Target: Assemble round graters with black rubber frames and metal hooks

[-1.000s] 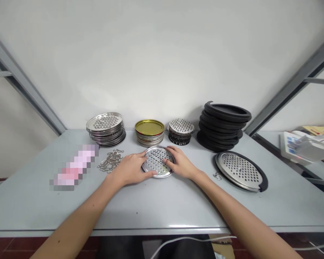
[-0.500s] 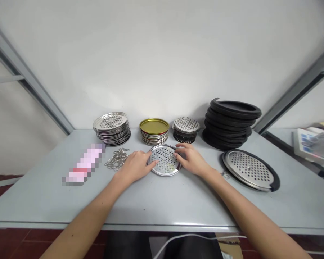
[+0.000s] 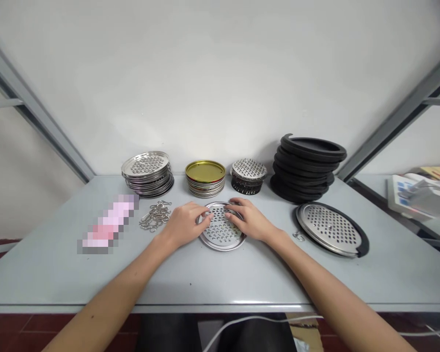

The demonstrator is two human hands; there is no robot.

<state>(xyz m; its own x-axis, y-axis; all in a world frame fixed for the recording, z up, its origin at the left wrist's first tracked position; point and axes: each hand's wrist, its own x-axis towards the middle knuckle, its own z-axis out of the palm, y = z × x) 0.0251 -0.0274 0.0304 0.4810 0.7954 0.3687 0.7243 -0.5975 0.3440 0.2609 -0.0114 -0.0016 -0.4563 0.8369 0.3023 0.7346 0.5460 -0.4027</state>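
Our left hand [image 3: 185, 222] and right hand [image 3: 255, 222] rest, half-spread, on opposite edges of the perforated metal disc [image 3: 223, 231] on the bench [image 3: 212, 283]; uneven pressure through so loose a grip could skid it

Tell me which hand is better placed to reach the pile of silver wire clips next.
Likely the left hand: it sits just beside the pile of silver wire clips, while the right hand is across the round silver perforated metal disc.
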